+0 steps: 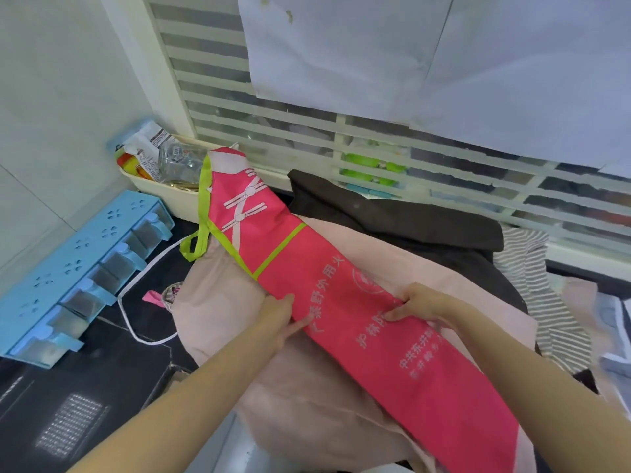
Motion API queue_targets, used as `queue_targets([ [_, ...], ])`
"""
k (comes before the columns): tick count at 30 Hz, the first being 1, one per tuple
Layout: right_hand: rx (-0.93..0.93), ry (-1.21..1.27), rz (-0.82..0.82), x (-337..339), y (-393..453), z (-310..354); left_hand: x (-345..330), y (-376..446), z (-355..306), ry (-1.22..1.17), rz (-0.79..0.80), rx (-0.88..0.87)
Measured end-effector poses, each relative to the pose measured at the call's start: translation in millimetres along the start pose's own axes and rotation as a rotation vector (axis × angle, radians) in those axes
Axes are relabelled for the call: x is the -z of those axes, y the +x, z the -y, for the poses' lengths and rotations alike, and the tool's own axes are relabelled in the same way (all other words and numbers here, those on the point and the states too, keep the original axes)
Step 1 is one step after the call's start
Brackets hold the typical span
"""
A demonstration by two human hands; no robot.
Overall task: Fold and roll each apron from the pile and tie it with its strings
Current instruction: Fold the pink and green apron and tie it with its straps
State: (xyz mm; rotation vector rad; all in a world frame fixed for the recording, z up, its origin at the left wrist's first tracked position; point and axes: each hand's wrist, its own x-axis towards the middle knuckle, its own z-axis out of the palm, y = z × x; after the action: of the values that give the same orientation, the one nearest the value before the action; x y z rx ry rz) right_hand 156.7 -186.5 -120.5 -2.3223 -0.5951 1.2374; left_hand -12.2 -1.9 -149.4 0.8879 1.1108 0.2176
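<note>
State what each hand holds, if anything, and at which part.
Both hands are on the pink apron, folded into a long strip: the left hand on its left edge, the right hand pinching its right edge, mid-length.

The pink apron (341,302) is folded lengthwise into a long narrow strip and lies diagonally across the pile (392,268), its bib end far left and its hem near right. White printed characters run along it, a lime-green band crosses it, and a lime-green neck strap (201,213) loops off the bib. The pile beneath holds a pale pink, a dark brown and a striped cloth
</note>
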Motion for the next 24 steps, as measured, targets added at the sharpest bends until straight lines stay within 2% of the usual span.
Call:
queue_targets([
  [2, -0.011, 0.129, 0.054, -4, -6, 7, -7, -13, 6, 0.023, 0.073, 0.1],
  [4, -0.013, 0.192, 0.036, -8, -8, 11, -7, -15, 10, 0.075, 0.069, 0.115],
  [7, -0.003, 0.167, -0.026, -12, -11, 8, -1, -9, 9, 0.138, 0.021, 0.007],
  [10, -0.05, 0.101, -0.013, -18, -19, 1, 5, 3, 7, 0.222, -0.051, -0.115],
  [14, -0.065, 0.06, 0.003, -25, -21, -9, 1, 8, 13, 0.553, -0.176, -0.362],
  [16, -0.059, 0.054, -0.033, -29, -17, -12, -1, 1, 15, 0.485, -0.135, -0.399],
  [18, -0.076, 0.111, -0.069, -32, -15, -14, -2, -13, 15, 0.374, 0.054, -0.254],
  [21, -0.103, 0.16, -0.066, -33, -13, -18, 2, -34, 16, 0.561, 0.359, 0.046],
  [22, -0.097, 0.167, -0.064, -33, -12, -20, 5, -35, 17, 0.63, 0.397, 0.091],
  [24, -0.079, 0.179, -0.07, -32, -13, -22, 8, -33, 17, 0.704, 0.369, 0.11],
])
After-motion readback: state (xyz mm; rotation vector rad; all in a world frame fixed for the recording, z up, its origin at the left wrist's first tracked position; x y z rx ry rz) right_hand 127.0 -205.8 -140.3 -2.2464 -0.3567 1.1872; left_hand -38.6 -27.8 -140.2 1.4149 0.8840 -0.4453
